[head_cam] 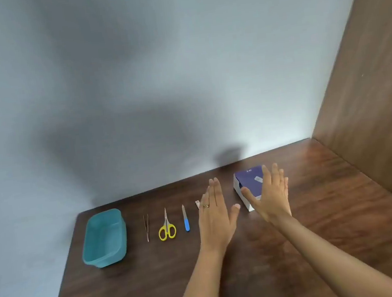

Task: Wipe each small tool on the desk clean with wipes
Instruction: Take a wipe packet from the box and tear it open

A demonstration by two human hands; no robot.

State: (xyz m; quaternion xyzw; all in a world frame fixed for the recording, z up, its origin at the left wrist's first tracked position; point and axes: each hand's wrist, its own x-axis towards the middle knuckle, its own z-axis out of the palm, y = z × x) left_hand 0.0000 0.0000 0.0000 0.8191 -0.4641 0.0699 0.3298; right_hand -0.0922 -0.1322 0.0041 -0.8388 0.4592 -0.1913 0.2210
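Note:
Small tools lie in a row on the dark wooden desk (328, 195): thin metal tweezers (146, 226), yellow-handled scissors (166, 227), a nail file with a blue handle (185, 218), and a small item (197, 203) mostly hidden behind my left hand. My left hand (215, 215) is held flat above the desk, fingers straight, a ring on one finger, holding nothing. My right hand (271, 195) is also flat with straight fingers, in front of a purple and white wipes box (247, 179). Whether it touches the box I cannot tell.
A teal plastic tub (105, 239) stands at the desk's left end. A pale wall runs along the back edge. A wooden side panel (364, 82) closes off the right side.

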